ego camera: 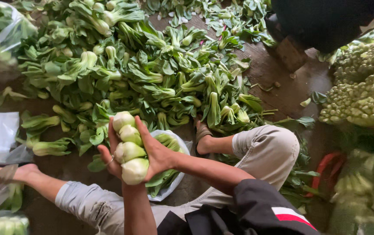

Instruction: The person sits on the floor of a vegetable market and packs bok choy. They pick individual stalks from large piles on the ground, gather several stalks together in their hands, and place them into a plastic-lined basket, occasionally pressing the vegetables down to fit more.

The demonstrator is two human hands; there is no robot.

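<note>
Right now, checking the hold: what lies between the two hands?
Head view: four bok choy heads, stacked base-outward, pressed between left hand and right hand.

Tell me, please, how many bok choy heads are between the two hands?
4, stacked in a column between the left hand and right hand: top, second, third, bottom. More may be hidden behind them.
</note>
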